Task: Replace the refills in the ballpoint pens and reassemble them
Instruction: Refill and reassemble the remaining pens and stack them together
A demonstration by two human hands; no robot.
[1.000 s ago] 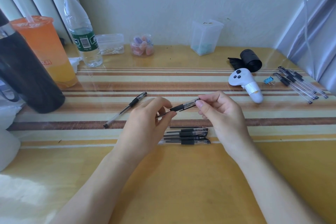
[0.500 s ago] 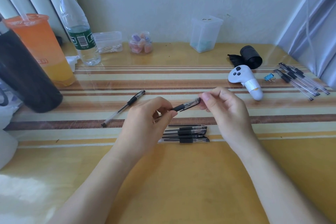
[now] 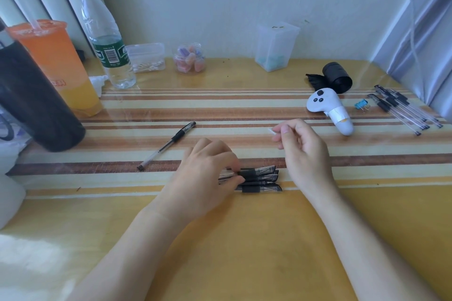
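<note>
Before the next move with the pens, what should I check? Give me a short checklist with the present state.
1. Left hand grips a pen in the pile: ok.
2. Right hand free: not ok, it pinches a small clear piece.
3. Pile pens lie side by side: ok.
4. New refill inside the gripped pen: cannot tell.
5. Lone pen lies apart from the pile: ok.

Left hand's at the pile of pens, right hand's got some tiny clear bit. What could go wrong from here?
1. The small clear piece pinched by the right hand is tiny and nearly see-through; dropped on the glossy striped table, it could be hard to find.
2. The left hand pinches at the pen pile; a nudge could roll those pens apart, and since they look alike, finished and unfinished ones might get mixed.
</note>
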